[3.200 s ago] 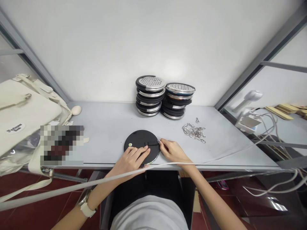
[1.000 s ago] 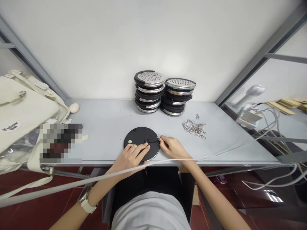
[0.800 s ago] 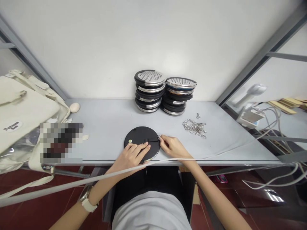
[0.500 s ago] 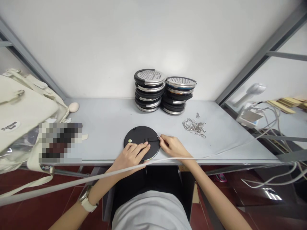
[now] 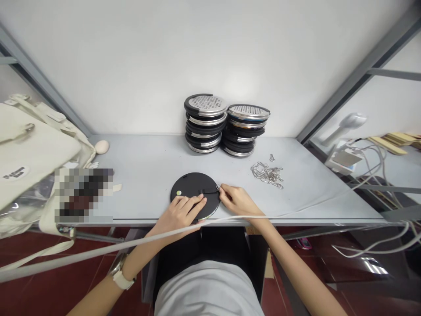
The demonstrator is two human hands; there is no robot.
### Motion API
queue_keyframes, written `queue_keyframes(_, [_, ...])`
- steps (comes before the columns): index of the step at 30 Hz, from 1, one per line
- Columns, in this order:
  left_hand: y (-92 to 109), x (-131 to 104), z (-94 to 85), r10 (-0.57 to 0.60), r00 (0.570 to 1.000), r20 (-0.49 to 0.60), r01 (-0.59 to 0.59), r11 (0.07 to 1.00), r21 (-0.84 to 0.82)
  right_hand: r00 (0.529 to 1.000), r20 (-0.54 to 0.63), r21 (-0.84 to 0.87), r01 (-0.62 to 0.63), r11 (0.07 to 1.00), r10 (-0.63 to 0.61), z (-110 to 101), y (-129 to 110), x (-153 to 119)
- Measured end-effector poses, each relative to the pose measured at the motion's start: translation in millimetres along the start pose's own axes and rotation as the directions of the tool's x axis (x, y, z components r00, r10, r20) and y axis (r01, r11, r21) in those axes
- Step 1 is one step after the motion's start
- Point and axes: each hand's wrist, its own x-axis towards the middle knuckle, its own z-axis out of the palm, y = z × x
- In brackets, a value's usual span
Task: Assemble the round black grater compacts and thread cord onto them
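A round black disc [image 5: 190, 182] lies flat at the front edge of the table, with a short black strap [image 5: 209, 191] across it and a small pale green sticker on its left side. My left hand [image 5: 184, 210] rests its fingers on top of the disc, and its thumb is at the near rim, so the disc is held steady. At the disc's right edge, my right hand [image 5: 235, 199] pinches a small metal snap hook [image 5: 218, 187] by the strap's end. The fingers partly cover the hook, and whether it is joined to the strap I cannot tell.
Two stacks of round metal-and-black discs, the left stack [image 5: 205, 123] and the right stack [image 5: 246, 129], stand against the wall. Loose snap hooks [image 5: 268, 173] lie to the right. A white cable [image 5: 148, 239] crosses over my forearms. A cream bag [image 5: 36, 149] sits at left.
Almost nothing differs. Both hands stay on the disc and the hook; the strap looks slightly wider or flatter now, and the whole view has shifted a little.
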Motion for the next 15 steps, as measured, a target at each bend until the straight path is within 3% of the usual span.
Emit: queue_keyframes(15, [-0.1, -0.9, 1.9, -0.005, 1.000, -0.023, 0.005, 1.000, 0.009, 1.000, -0.001, 0.037, -0.003, 0.999, 0.004, 0.9, 1.0, -0.4])
